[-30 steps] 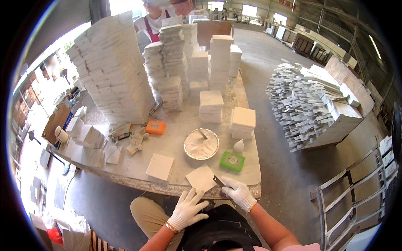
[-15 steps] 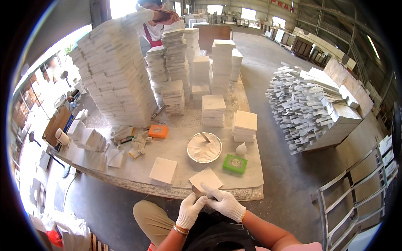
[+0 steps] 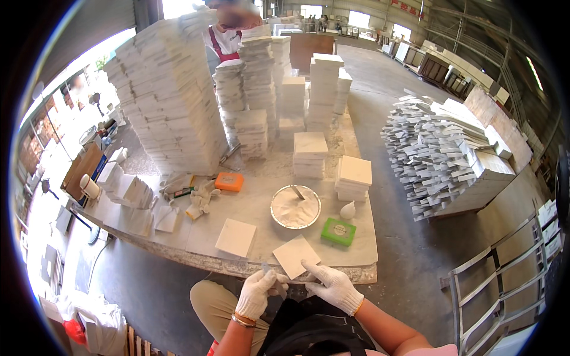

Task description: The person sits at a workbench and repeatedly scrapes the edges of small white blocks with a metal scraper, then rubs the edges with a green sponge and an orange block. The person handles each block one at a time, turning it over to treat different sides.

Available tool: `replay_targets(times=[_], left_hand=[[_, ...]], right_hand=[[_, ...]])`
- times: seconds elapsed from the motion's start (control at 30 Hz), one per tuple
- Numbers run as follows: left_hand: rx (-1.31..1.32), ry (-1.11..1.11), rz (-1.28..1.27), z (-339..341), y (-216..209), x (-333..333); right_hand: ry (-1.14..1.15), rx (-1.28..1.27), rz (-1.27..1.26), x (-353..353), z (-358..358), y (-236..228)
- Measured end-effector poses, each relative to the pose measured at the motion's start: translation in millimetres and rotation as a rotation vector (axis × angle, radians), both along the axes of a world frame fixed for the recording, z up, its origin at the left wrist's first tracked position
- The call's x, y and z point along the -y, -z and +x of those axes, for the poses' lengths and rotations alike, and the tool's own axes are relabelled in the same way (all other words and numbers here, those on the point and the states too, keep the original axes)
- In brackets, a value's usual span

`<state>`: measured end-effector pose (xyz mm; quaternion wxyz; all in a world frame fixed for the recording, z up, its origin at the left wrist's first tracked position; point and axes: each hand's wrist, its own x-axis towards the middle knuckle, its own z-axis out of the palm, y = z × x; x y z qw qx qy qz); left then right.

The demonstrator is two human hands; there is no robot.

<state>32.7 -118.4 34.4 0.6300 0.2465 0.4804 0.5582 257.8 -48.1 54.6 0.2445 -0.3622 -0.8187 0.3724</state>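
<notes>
In front of me a square white stone tile (image 3: 294, 255) lies turned cornerwise, one corner over the table's near edge. My right hand (image 3: 333, 288), in a white knit glove, pinches it at the near right side, forefinger on top and thumb lower. My left hand (image 3: 255, 295), gloved too, is closed round a thin grey flat piece (image 3: 281, 289) beside the near corner; its exact kind is unclear. A second tile (image 3: 236, 238) lies to the left. Beyond is a round bowl (image 3: 284, 223) of whitish powder or paste with a flat tool (image 3: 298, 193) standing in it.
A green box (image 3: 338, 231) and a white bulb-shaped thing (image 3: 348, 209) sit right of the bowl. Leftward are an orange box (image 3: 229, 181) and loose gloves (image 3: 202, 200). Tall tile stacks (image 3: 172, 101) rise behind; a person (image 3: 228, 41) stands beyond them. Metal racks (image 3: 504, 279) stand at right.
My hands have parted: the left moved left with the grey piece, the right stays at the tile's right side. The view has shifted slightly. The other person's outstretched arm has drawn back.
</notes>
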Motion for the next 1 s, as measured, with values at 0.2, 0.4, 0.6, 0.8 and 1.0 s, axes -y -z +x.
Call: replay_targets(times=[0.2,0.4,0.6,0.8,1.0], left_hand=[[0.015,0.438,-0.132,22.6,7.0,7.3],[0.11,0.535,-0.139,22.0,13.8,16.3],[0.187,0.535,-0.167,13.0,4.5,23.5],[-0.266,0.084,-0.003,5.0,-7.8,5.8],[-1.548,-0.035,0.53,23.4,4.0,-40.1]], right_hand=[[-0.185,0.096,0.28,-12.4,-15.6,-24.7],[-0.302,0.054,0.485,-20.6,-4.5,-6.0],[-0.101,0.1,0.493,-43.6,20.9,-11.1],[0.259,0.051,0.114,-79.9,32.7,-26.5],[0.265,0.225,0.318,-128.2,0.7,-23.7]])
